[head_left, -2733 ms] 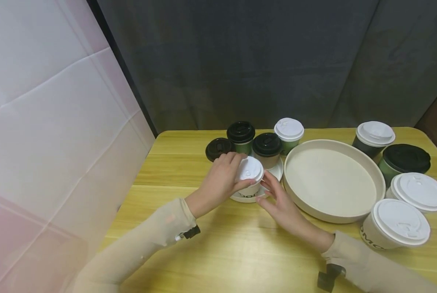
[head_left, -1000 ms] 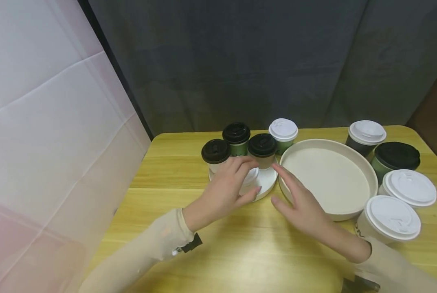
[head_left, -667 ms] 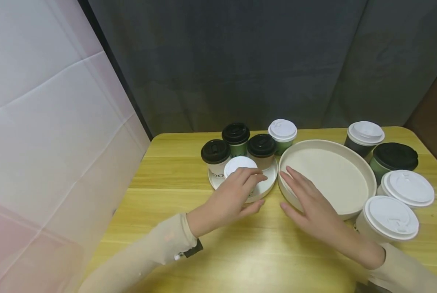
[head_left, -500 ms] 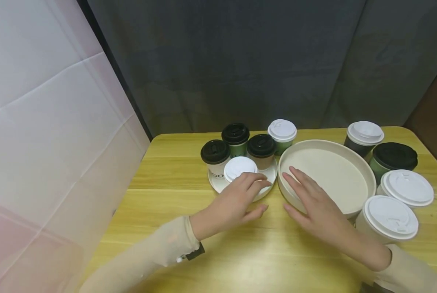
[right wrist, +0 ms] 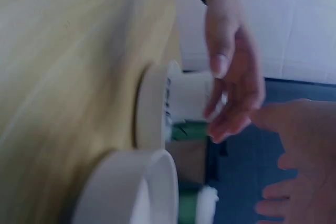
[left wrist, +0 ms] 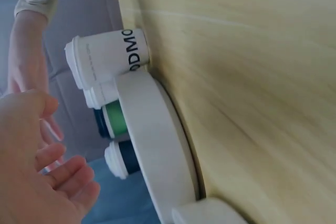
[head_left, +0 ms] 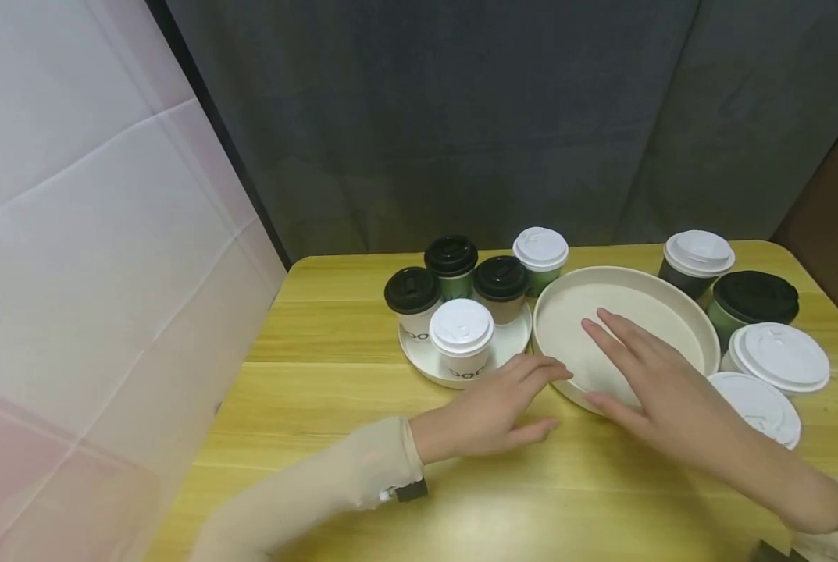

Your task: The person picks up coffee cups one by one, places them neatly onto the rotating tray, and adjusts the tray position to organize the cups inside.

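Observation:
In the head view my left hand (head_left: 496,406) hovers with loosely bent fingers and holds nothing, right of a small white plate (head_left: 513,339). On that plate, at the front, stands a paper coffee cup with a white lid (head_left: 462,326). A black-lidded white cup (head_left: 413,290) and a black-lidded brownish cup (head_left: 501,279) stand behind it. My right hand (head_left: 661,386), fingers spread and nothing in its grasp, is over the front of a large round cream tray (head_left: 580,304). The left wrist view shows my left hand (left wrist: 42,156) apart from every cup.
Behind the plate are a black-lidded green cup (head_left: 451,257) and a white-lidded green cup (head_left: 541,250). Along the large tray's right side stand a white-lidded dark cup (head_left: 698,257), a black-lidded green cup (head_left: 756,298) and two white-lidded cups, the front one (head_left: 763,410) partly behind my right arm.
At the earliest frame my left hand gripped the front white-lidded cup, with my right fingers beside it. The left hand has let go, and both hands have moved right; the cup stays on the plate.

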{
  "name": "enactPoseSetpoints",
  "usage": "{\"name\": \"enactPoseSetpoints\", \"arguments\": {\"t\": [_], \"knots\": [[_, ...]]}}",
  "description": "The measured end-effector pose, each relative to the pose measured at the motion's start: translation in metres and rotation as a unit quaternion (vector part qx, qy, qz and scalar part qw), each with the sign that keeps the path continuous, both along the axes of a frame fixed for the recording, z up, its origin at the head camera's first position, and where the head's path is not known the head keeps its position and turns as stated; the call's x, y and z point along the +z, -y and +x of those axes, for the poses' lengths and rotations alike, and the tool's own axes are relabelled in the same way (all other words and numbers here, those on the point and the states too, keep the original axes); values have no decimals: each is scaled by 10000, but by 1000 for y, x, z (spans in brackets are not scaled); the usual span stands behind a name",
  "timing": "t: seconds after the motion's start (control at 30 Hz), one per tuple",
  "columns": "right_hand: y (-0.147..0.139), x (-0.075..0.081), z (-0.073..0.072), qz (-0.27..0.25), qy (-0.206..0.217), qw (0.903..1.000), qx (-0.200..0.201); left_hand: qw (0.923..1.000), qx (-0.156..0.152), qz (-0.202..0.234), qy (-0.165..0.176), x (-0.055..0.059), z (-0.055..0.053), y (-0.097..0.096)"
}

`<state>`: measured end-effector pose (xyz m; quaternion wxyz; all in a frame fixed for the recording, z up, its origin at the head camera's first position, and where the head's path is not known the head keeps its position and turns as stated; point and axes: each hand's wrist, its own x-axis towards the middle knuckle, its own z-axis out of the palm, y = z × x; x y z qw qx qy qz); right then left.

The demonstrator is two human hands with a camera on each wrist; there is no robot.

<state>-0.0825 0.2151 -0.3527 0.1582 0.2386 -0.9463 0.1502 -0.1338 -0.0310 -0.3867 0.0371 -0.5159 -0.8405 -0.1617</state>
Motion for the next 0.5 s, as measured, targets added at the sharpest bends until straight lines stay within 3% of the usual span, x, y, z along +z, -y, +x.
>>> {"name": "enactPoseSetpoints", "arguments": {"t": [0.23, 0.5], "knots": [[-32, 15, -1, 441, 149, 9988, 146, 9948, -290, 140, 962, -5, -2, -25], [-79, 10, 0, 949, 62, 9946, 423, 9853, -575, 92, 1603, -9, 0, -56]]}}
